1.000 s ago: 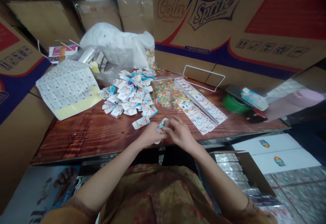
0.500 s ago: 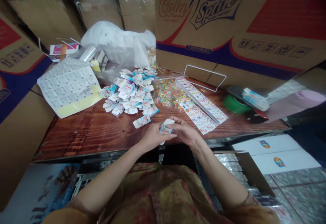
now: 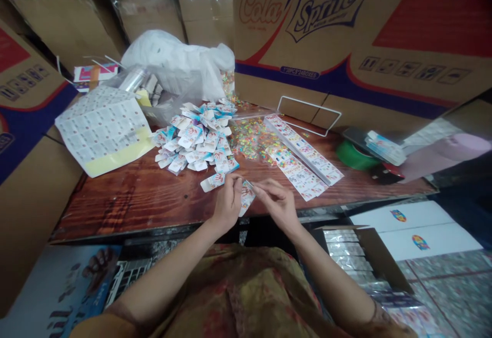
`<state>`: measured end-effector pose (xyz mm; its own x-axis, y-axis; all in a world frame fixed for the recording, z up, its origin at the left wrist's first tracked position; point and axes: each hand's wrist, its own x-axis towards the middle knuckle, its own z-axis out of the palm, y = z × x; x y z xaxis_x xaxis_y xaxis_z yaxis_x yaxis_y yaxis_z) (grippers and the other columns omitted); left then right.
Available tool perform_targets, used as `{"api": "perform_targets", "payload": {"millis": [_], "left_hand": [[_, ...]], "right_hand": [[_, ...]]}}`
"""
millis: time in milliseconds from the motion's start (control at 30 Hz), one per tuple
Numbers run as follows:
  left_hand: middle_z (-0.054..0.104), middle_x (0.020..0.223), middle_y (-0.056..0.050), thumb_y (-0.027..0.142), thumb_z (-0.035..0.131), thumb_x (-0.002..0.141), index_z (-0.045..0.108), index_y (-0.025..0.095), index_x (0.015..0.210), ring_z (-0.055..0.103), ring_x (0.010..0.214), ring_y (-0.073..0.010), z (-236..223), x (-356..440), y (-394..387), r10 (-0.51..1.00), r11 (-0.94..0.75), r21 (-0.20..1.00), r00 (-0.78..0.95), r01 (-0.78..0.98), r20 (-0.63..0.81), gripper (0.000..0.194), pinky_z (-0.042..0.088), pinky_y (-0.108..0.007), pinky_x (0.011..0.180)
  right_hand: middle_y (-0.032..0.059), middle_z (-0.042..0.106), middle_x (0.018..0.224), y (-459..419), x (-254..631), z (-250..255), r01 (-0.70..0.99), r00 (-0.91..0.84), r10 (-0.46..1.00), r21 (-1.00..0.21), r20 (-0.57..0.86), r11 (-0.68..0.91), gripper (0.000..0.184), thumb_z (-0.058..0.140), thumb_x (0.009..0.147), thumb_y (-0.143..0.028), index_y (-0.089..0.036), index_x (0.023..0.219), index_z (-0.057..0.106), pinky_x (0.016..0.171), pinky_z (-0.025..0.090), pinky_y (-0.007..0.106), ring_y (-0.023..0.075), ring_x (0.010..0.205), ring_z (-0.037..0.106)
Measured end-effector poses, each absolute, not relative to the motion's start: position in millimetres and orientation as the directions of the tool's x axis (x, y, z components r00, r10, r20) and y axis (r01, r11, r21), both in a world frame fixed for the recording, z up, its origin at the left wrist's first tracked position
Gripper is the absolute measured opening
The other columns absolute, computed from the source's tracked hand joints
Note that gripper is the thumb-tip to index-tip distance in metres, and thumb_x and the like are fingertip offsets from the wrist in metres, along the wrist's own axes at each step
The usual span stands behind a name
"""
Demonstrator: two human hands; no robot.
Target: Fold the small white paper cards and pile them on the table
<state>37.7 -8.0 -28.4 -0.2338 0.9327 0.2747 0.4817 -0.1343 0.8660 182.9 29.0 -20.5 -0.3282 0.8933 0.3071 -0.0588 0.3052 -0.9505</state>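
My left hand (image 3: pixel 227 202) and my right hand (image 3: pixel 277 202) meet at the front edge of the brown wooden table (image 3: pixel 130 197). Both pinch one small white printed card packet (image 3: pixel 245 197) held between them. A single loose packet (image 3: pixel 213 181) lies on the table just left of my left hand. Behind it sits a heap of several like packets (image 3: pixel 198 141). Right of my hands lie long strips of printed stickers (image 3: pixel 303 159), and colourful small bits in clear plastic (image 3: pixel 251 141) lie between heap and strips.
Large cardboard boxes (image 3: pixel 346 46) wall in the table's back and left. A folded printed sheet (image 3: pixel 102 130), a white plastic bag (image 3: pixel 177 61), a white wire frame (image 3: pixel 309 115) and a green tape roll (image 3: pixel 353 156) stand on the table. An open carton (image 3: pixel 361 256) sits below right.
My hands have shifted slightly forward over the table edge, and the packet between them has turned from upright to hanging down from my fingertips.
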Motion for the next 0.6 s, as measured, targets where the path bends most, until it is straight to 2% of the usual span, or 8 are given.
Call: {"api": "perform_targets", "payload": {"millis": [67, 233, 300, 433, 600], "left_hand": [[0.058, 0.076, 0.0, 0.032, 0.031, 0.095, 0.044, 0.02, 0.095, 0.058, 0.069, -0.0134, -28.4, 40.0, -9.8, 0.932, -0.128, 0.847, -0.229, 0.516, 0.28, 0.018, 0.042, -0.025, 0.065], [0.058, 0.074, 0.0, 0.031, 0.032, 0.094, 0.043, 0.021, 0.093, 0.058, 0.066, -0.014, -28.1, 41.8, -12.8, 0.937, -0.16, 0.801, -0.166, 0.578, 0.307, 0.015, 0.039, -0.025, 0.06], [0.058, 0.074, 0.0, 0.031, 0.032, 0.094, 0.043, 0.021, 0.092, 0.058, 0.065, -0.0142, -27.1, 41.3, -13.2, 0.936, -0.166, 0.788, -0.156, 0.592, 0.314, 0.015, 0.039, -0.026, 0.06], [0.058, 0.075, 0.0, 0.031, 0.032, 0.094, 0.043, 0.021, 0.092, 0.057, 0.066, -0.014, -25.7, 41.0, -13.2, 0.945, -0.155, 0.792, -0.144, 0.59, 0.292, 0.015, 0.038, -0.026, 0.061], [0.056, 0.073, 0.002, 0.033, 0.032, 0.095, 0.042, 0.021, 0.091, 0.056, 0.066, -0.0134, -26.0, 42.4, -14.5, 0.955, -0.133, 0.841, -0.159, 0.525, 0.25, 0.016, 0.039, -0.026, 0.062]], "right_hand": [[0.0031, 0.068, 0.079, 28.4, 183.0, -19.0, -0.069, -0.323, 0.91, -0.966, 0.259, 0.251, 0.012, 0.07, 0.077, -0.03, -0.024, 0.086, 0.076, 0.07, 0.048, 0.031, 0.0173, 0.076, 0.061], [-0.0001, 0.071, 0.074, 32.8, 181.2, -22.2, -0.198, -0.288, 0.957, -0.976, -0.029, -0.09, 0.015, 0.079, 0.062, -0.029, -0.024, 0.076, 0.075, 0.072, 0.049, 0.031, 0.0156, 0.068, 0.062], [-0.0006, 0.072, 0.074, 34.3, 181.2, -22.9, -0.233, -0.294, 0.953, -0.961, -0.078, -0.15, 0.014, 0.079, 0.061, -0.028, -0.024, 0.074, 0.075, 0.073, 0.049, 0.031, 0.0152, 0.067, 0.062], [-0.0002, 0.072, 0.073, 36.7, 184.4, -20.7, -0.21, -0.348, 0.936, -0.97, -0.045, -0.125, 0.013, 0.078, 0.062, -0.029, -0.023, 0.073, 0.075, 0.071, 0.049, 0.03, 0.0153, 0.067, 0.062], [-0.0001, 0.071, 0.072, 38.9, 193.2, -13.1, -0.068, -0.407, 0.912, -0.997, 0.053, 0.028, 0.013, 0.074, 0.069, -0.033, -0.022, 0.076, 0.074, 0.067, 0.048, 0.028, 0.0153, 0.066, 0.061]]}}
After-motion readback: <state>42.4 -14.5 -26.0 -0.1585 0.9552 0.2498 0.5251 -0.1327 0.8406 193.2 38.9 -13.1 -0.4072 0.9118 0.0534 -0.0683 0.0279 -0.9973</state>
